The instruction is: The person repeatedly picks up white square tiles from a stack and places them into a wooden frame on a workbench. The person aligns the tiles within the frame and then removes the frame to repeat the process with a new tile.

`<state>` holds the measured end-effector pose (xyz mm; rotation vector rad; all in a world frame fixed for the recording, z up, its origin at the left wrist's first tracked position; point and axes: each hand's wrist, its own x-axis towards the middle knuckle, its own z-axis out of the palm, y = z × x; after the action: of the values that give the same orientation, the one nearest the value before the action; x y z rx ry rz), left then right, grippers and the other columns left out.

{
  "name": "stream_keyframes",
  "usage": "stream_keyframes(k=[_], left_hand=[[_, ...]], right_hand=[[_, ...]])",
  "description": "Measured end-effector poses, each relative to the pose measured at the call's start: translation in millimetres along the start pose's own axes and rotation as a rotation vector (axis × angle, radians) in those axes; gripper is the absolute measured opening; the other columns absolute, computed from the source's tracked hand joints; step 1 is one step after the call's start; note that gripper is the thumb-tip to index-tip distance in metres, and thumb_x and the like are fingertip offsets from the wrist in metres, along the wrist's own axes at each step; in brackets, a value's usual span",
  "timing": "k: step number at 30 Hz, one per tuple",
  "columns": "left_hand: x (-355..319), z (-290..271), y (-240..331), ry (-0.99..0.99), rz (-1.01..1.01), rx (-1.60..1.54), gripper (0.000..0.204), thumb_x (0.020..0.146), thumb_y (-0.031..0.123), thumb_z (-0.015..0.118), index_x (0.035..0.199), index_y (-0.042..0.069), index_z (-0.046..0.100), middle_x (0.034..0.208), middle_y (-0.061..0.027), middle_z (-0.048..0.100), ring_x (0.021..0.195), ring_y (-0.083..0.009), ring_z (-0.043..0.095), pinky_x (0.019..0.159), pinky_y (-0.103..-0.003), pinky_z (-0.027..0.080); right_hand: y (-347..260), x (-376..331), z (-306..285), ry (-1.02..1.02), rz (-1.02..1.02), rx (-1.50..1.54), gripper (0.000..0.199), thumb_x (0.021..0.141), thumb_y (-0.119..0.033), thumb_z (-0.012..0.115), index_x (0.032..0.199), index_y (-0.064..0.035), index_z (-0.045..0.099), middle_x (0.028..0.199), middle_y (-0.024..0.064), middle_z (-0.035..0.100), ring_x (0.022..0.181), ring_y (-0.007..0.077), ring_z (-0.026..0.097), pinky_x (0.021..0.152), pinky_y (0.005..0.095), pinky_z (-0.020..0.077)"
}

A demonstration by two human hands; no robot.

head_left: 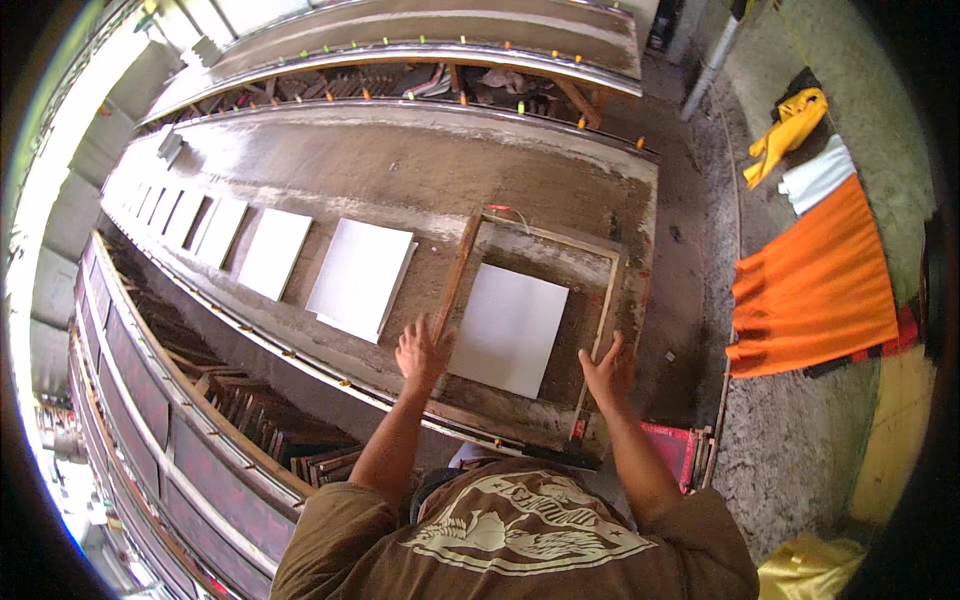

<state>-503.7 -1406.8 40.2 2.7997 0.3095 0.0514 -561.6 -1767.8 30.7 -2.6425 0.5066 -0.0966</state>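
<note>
Orange cloth (815, 285), yellow garment (790, 130), white slabs (360, 278)

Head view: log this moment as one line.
left hand open on left rail of rectangular wooden frame | right hand open at right rail | square white slab inside frame | long grey concrete bench

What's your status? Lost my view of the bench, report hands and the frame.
Left hand open on wooden frame left rail. Right hand open at right rail. White tile lies flat inside frame. Nothing between hands and frame.
</note>
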Motion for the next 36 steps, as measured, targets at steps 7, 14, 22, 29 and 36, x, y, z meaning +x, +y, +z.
stream_keyframes(k=[7, 14, 22, 29, 36], left_hand=[[27, 3, -21, -0.377, -0.112, -0.207, 0.079, 0.094, 0.070, 0.051, 0.139, 0.006, 0.051, 0.128, -0.0263, 0.064, 0.118, -0.0425, 0.062, 0.097, -0.051, 0.050], [30, 18, -36, -0.278, -0.001, -0.351, 0.064, 0.100, 0.061, 0.047, 0.128, 0.006, 0.058, 0.113, -0.0262, 0.069, 0.109, -0.0470, 0.064, 0.089, -0.053, 0.051], [35, -16, -25, -0.253, 0.068, -0.454, 0.055, 0.102, 0.056, 0.049, 0.111, 0.003, 0.064, 0.098, -0.0238, 0.069, 0.093, -0.0459, 0.065, 0.078, -0.051, 0.050], [21, -38, -19, -0.163, 0.045, -0.738, 0.052, 0.107, 0.047, 0.047, 0.101, -0.002, 0.065, 0.080, -0.0160, 0.064, 0.075, -0.0298, 0.063, 0.069, -0.043, 0.047], [4, -37, 0, -0.195, 0.026, -0.818, 0.051, 0.109, 0.041, 0.045, 0.090, -0.004, 0.060, 0.071, -0.0103, 0.054, 0.065, -0.0210, 0.048, 0.062, -0.039, 0.042]], right_hand=[[-1, -45, -11, -0.337, 0.341, 0.061, 0.094, 0.090, -0.051, 0.069, 0.157, -0.0037, 0.023, 0.150, 0.0275, 0.046, 0.130, 0.0433, 0.054, 0.106, 0.0513, 0.0452], [-3, -42, 2, -0.367, 0.379, 0.047, 0.084, 0.096, -0.041, 0.062, 0.157, -0.0011, 0.022, 0.145, 0.0282, 0.051, 0.125, 0.0447, 0.057, 0.100, 0.0501, 0.0497], [28, -47, 27, -0.165, 0.177, -0.057, 0.080, 0.099, -0.035, 0.060, 0.158, -0.0013, 0.018, 0.144, 0.0296, 0.049, 0.123, 0.0446, 0.058, 0.099, 0.0509, 0.0494], [24, -47, -10, 0.008, 0.098, 0.134, 0.078, 0.096, -0.028, 0.064, 0.156, 0.0009, 0.024, 0.149, 0.0305, 0.045, 0.126, 0.0464, 0.056, 0.102, 0.0527, 0.0471], [39, -41, -54, 0.132, 0.037, 0.191, 0.079, 0.091, -0.026, 0.069, 0.155, -0.0029, 0.030, 0.140, 0.0291, 0.055, 0.124, 0.0442, 0.059, 0.101, 0.0494, 0.0473]])
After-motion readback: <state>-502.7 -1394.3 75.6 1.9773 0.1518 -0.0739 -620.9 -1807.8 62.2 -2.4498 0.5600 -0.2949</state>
